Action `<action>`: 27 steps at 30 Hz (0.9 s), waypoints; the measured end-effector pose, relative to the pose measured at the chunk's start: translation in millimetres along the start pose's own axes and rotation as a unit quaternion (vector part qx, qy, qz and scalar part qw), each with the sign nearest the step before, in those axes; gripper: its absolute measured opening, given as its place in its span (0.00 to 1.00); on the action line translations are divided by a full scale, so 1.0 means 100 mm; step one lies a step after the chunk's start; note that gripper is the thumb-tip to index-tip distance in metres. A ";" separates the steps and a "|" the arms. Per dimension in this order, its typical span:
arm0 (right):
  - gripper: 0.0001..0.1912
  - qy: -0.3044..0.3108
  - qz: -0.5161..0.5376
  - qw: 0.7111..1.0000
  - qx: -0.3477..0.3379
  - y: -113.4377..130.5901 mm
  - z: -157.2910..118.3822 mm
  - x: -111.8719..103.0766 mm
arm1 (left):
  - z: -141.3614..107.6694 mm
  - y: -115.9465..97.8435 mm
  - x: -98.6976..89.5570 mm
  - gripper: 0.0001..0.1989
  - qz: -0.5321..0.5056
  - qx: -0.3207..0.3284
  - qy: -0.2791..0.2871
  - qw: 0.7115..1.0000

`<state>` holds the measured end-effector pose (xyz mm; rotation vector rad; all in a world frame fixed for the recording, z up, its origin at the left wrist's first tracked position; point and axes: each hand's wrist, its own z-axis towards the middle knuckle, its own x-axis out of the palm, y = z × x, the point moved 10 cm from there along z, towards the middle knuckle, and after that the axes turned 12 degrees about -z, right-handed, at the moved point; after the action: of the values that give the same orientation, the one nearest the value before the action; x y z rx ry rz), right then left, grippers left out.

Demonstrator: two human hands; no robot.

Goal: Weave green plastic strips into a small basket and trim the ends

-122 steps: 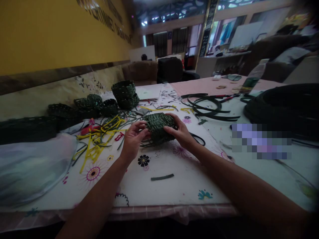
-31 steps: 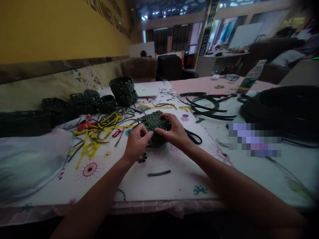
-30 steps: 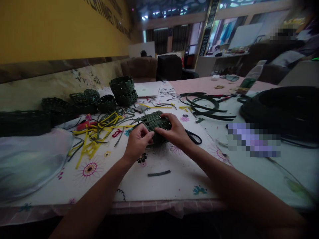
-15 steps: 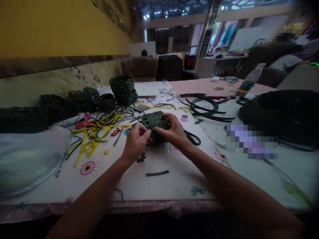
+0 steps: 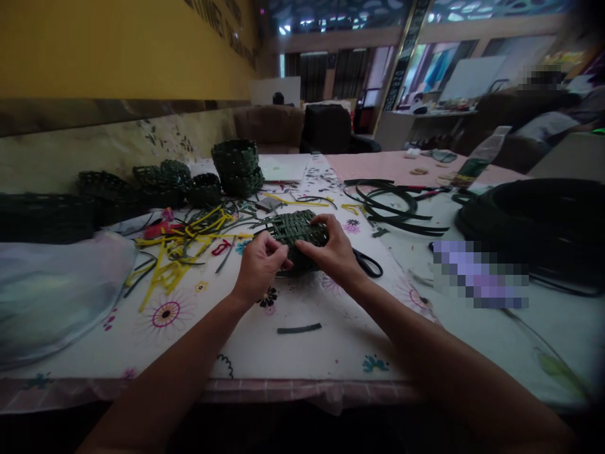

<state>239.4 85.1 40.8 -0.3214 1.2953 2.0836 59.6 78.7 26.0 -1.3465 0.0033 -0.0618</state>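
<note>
A dark green woven basket (image 5: 297,232) lies on the table in front of me, loose strip ends sticking out at its left. My right hand (image 5: 333,249) is wrapped round its right side, thumb on the near face and fingers over the top. At the basket's lower left, my left hand (image 5: 265,261) is closed in a pinch against the weave; what sits between thumb and fingertips is too small to make out. Black-handled scissors (image 5: 369,262) lie partly hidden behind my right hand. A short green strip (image 5: 299,328) rests nearer to me.
Several woven baskets (image 5: 236,167) stand at the back left. Yellow and green strips (image 5: 184,243) are heaped left of my hands, beside a plastic bag (image 5: 61,296). Coiled green strips (image 5: 392,202), a bottle (image 5: 482,157) and a large dark coil (image 5: 534,233) occupy the right. A person sits beyond.
The whole view has shifted slightly. Both hands stay on the basket in nearly the same pose, with no other clear movement.
</note>
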 end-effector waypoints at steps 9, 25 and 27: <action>0.23 -0.013 -0.003 1.000 -0.010 0.00 -0.02 0.01 | 0.02 -0.02 -0.01 0.09 0.012 0.006 0.000 1.000; 0.20 -0.012 -0.035 0.996 -0.079 0.10 -0.05 0.03 | -0.05 -0.12 0.03 0.10 0.086 0.017 -0.021 0.996; 0.20 0.000 -0.034 0.995 -0.091 0.13 -0.06 0.03 | -0.06 -0.13 0.02 0.10 0.076 0.021 -0.023 0.997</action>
<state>227.9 77.8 45.5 -0.4392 1.0824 2.1479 61.1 70.3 37.5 -1.3006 0.0648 0.0972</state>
